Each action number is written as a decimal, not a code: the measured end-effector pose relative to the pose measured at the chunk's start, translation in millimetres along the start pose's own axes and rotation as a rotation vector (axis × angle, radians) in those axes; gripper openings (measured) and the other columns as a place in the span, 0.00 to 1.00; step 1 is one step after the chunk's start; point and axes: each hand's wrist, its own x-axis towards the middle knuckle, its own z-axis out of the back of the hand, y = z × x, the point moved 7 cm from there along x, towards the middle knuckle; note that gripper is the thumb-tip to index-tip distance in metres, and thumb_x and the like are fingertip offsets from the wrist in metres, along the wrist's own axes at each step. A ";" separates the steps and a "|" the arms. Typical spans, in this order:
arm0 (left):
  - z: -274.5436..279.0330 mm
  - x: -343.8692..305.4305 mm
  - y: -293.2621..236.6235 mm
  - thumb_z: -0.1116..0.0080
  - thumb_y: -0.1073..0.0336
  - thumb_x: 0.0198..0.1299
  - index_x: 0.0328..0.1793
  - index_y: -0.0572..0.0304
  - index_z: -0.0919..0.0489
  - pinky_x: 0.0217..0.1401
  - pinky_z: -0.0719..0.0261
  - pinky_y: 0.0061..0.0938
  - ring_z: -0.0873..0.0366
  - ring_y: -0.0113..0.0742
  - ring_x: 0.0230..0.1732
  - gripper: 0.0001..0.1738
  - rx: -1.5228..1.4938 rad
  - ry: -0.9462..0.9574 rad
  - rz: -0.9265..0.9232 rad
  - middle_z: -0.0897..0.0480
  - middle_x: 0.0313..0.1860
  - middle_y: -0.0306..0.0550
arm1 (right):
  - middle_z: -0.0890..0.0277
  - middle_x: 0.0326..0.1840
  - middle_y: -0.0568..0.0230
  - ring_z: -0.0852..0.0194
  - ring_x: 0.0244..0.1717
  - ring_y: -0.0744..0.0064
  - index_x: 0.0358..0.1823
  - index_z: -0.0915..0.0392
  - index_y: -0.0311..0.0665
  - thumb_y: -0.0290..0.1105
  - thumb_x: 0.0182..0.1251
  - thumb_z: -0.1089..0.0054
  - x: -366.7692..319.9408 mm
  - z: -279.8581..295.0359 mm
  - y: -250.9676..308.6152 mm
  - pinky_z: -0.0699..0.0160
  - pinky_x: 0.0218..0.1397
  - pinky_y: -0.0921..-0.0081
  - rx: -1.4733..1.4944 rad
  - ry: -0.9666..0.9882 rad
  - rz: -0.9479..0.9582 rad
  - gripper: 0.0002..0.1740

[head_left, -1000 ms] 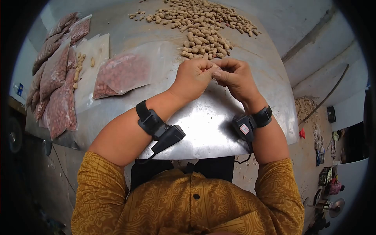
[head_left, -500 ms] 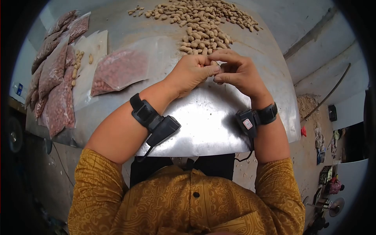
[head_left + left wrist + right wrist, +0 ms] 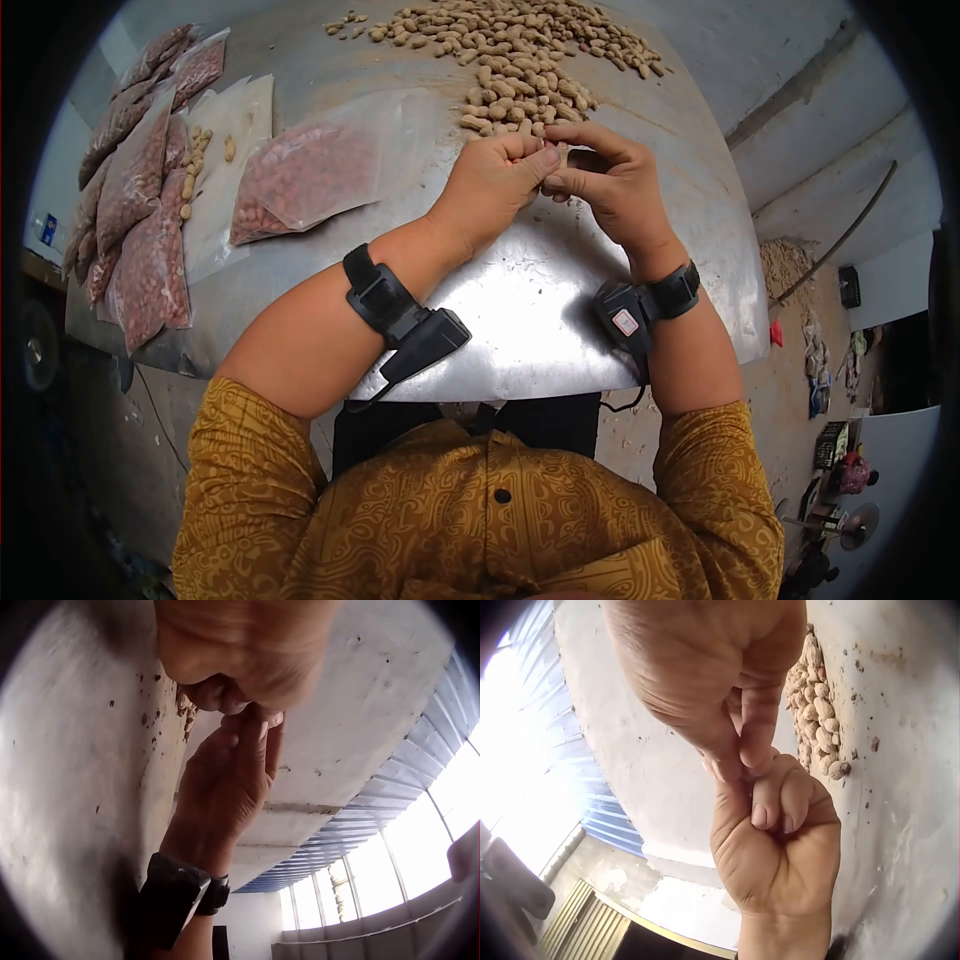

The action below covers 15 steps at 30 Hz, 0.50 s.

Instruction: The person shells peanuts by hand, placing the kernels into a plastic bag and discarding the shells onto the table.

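Both hands meet at chest height over the metal table [image 3: 480, 340], just on the near side of a pile of unshelled peanuts [image 3: 520, 80]. Between the fingertips a small tan piece of a peanut [image 3: 562, 155] shows; most of it is hidden. My left hand [image 3: 497, 180] pinches it with thumb and forefinger, its other fingers curled into the palm, as the right wrist view shows. From the other side my right hand [image 3: 615, 185] holds it between thumb and fingertips. In the left wrist view, the right hand [image 3: 225, 780] points up to the left hand [image 3: 247, 652].
A clear bag of pink peanut kernels [image 3: 305, 175] lies left of the hands. Farther left, several filled bags [image 3: 140, 200] are stacked beside flat empty bags [image 3: 235, 125] with a few loose peanuts [image 3: 195, 165] on them. Crumbs lie near the pile.
The hands parted slightly half a second ago and are now close together again, with the tan piece showing between the fingertips. The bags and the pile stay in place.
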 end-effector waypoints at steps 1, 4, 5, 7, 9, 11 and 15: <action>0.6 -0.2 1.3 0.47 0.62 0.63 0.39 0.63 0.24 0.23 0.40 0.11 0.37 0.17 0.21 0.10 -0.074 0.002 0.021 0.22 0.29 0.41 | 0.24 0.41 0.62 0.23 0.32 0.76 0.46 0.24 0.30 0.18 0.51 0.37 0.0 0.8 -1.8 0.21 0.33 0.82 0.027 -0.012 -0.007 0.18; -0.6 0.2 3.7 0.48 0.62 0.64 0.42 0.62 0.25 0.21 0.43 0.11 0.40 0.17 0.19 0.10 -0.326 -0.032 0.041 0.24 0.30 0.40 | 0.24 0.43 0.59 0.23 0.33 0.76 0.47 0.25 0.30 0.18 0.53 0.38 1.0 2.3 -2.1 0.21 0.36 0.81 0.144 -0.073 0.062 0.18; -0.8 0.4 5.0 0.49 0.62 0.64 0.42 0.62 0.26 0.20 0.43 0.11 0.41 0.17 0.19 0.11 -0.382 -0.042 0.069 0.25 0.30 0.40 | 0.24 0.42 0.60 0.24 0.34 0.76 0.47 0.25 0.30 0.18 0.53 0.39 1.2 1.3 -2.0 0.22 0.37 0.81 0.186 -0.093 0.049 0.17; -1.5 0.8 8.1 0.51 0.61 0.66 0.44 0.62 0.26 0.20 0.44 0.11 0.41 0.17 0.18 0.11 -0.496 -0.062 0.124 0.27 0.29 0.38 | 0.24 0.42 0.62 0.24 0.35 0.76 0.47 0.24 0.32 0.18 0.54 0.39 -0.5 -2.5 -2.0 0.22 0.38 0.81 0.268 -0.132 0.023 0.17; -1.2 1.8 8.7 0.54 0.63 0.66 0.42 0.62 0.27 0.19 0.44 0.11 0.42 0.18 0.17 0.10 -0.561 -0.059 0.149 0.29 0.27 0.37 | 0.24 0.41 0.64 0.25 0.37 0.77 0.47 0.24 0.33 0.18 0.54 0.40 -1.5 -3.9 -0.2 0.23 0.40 0.81 0.194 -0.154 0.084 0.17; 1.2 4.3 12.7 0.56 0.64 0.66 0.39 0.62 0.28 0.18 0.45 0.12 0.42 0.18 0.17 0.09 -0.603 -0.040 0.165 0.30 0.26 0.36 | 0.24 0.40 0.66 0.26 0.38 0.78 0.47 0.24 0.35 0.18 0.54 0.41 -0.4 -2.7 0.9 0.24 0.41 0.82 0.063 -0.154 0.151 0.17; 6.0 5.6 26.9 0.58 0.65 0.64 0.32 0.60 0.30 0.17 0.47 0.14 0.42 0.19 0.16 0.10 -0.693 -0.004 0.242 0.31 0.24 0.37 | 0.23 0.38 0.65 0.26 0.38 0.78 0.48 0.23 0.35 0.16 0.53 0.42 -0.9 -4.6 9.5 0.25 0.43 0.83 -0.225 -0.113 0.267 0.18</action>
